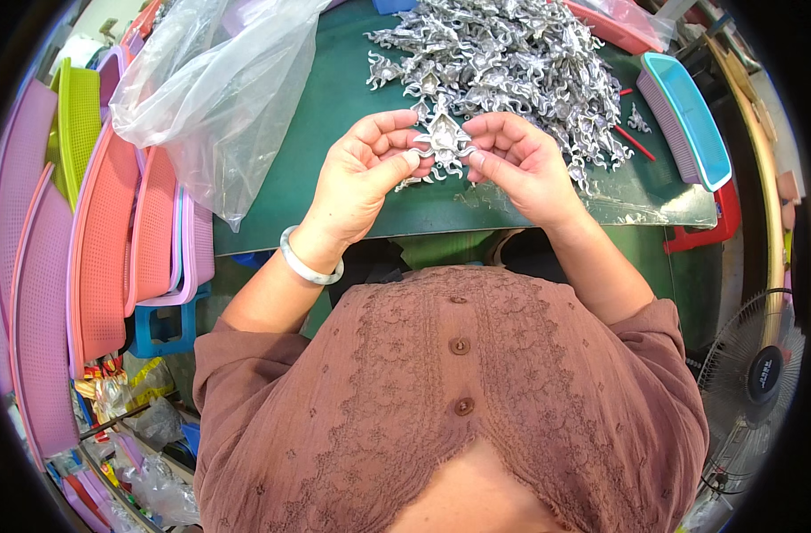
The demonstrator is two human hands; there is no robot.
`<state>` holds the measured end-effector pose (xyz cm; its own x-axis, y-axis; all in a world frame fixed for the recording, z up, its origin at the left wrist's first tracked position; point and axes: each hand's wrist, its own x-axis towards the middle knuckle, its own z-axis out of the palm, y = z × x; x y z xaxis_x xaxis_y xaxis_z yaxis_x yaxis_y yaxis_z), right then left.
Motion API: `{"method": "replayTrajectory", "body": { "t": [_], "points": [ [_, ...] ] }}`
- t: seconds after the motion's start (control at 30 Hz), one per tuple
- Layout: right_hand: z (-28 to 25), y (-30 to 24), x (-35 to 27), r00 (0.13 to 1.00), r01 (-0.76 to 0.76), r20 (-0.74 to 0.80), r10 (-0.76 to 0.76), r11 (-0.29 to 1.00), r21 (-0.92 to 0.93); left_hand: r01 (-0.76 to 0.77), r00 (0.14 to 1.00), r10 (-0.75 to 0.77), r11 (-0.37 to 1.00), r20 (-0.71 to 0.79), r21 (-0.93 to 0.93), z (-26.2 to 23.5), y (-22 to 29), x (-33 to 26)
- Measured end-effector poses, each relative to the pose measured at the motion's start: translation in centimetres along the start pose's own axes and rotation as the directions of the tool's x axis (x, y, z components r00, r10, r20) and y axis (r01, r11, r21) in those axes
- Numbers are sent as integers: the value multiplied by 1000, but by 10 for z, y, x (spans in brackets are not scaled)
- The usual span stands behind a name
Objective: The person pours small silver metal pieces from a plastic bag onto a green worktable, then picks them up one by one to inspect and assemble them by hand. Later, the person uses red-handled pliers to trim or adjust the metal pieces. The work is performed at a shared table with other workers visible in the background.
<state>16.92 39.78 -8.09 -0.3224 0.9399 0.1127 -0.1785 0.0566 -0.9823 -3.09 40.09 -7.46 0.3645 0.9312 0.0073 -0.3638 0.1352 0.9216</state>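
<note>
Between my two hands is a silver metal casting [444,135], ornate, with a pointed top and curling arms. My left hand [363,169] pinches its left arm between thumb and fingers. On the opposite side, my right hand [523,169] pinches the right arm the same way. The casting is held up over the near part of the green table [281,191]. Just beyond my hands, a large heap of similar silver castings [512,62] covers the far middle of the table. A few castings lie close behind the held one and are partly hidden by it.
A clear plastic bag [223,98] drapes over the table's left side. Stacked plastic baskets [103,258] stand at the left. On the right are a turquoise-rimmed basket [690,120], a red stick [635,142] and a single loose casting [637,118]. A fan [752,373] stands at lower right.
</note>
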Motion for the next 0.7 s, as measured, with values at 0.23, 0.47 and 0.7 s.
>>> {"method": "replayTrajectory", "body": {
  "t": [0.23, 0.47, 0.7],
  "points": [
    [2, 2, 0, 1000, 11, -6, -11, 1000, 12, -4, 1000, 4, 1000, -12, 0, -2, 0, -1],
    [2, 1, 2, 999, -18, -46, 17, 999, -37, -34, 999, 34, 999, -10, -6, -10, -9, -1],
    [-2, 7, 11, 842, 502, 77, -534, 724, -473, 97, 992, -112, 970, -56, -221, -5, 0, 4]
  ]
}}
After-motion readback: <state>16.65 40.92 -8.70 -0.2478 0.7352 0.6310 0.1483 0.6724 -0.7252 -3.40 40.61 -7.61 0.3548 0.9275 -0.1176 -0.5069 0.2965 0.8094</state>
